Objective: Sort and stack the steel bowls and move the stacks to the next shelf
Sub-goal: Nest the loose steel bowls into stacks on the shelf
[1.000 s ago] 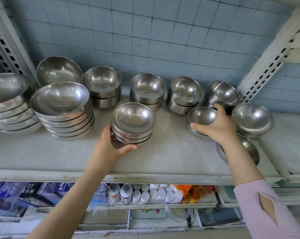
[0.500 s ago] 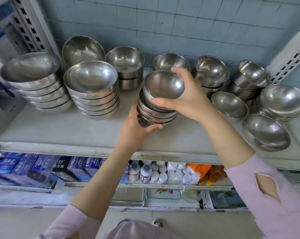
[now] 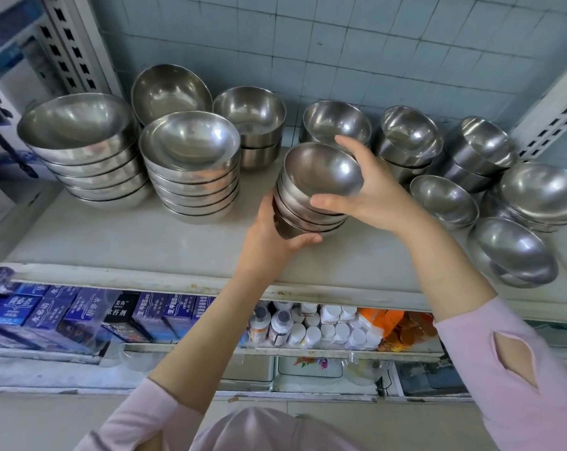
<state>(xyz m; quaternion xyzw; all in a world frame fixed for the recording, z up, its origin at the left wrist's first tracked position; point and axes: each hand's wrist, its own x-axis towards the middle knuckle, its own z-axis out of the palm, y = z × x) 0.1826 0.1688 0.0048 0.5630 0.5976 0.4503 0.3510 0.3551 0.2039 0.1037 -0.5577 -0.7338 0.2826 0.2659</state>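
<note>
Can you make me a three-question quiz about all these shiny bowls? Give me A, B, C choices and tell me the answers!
1. Where is the stack of big bowls?
A. At the shelf's left end
B. On the floor
C. At the shelf's right end

2. What colour are the wall tiles?
A. Red
B. Pale blue
C. Black

3. What is the right hand doing?
A. Hanging free
B. Holding a bottle
C. Holding the top bowl on the small stack

Answers: 1 A, the big bowls sit farthest left on the shelf. 2 B, the tiles behind the bowls are pale blue. 3 C, its fingers curl round that bowl's rim while the left hand steadies the stack from below.
</note>
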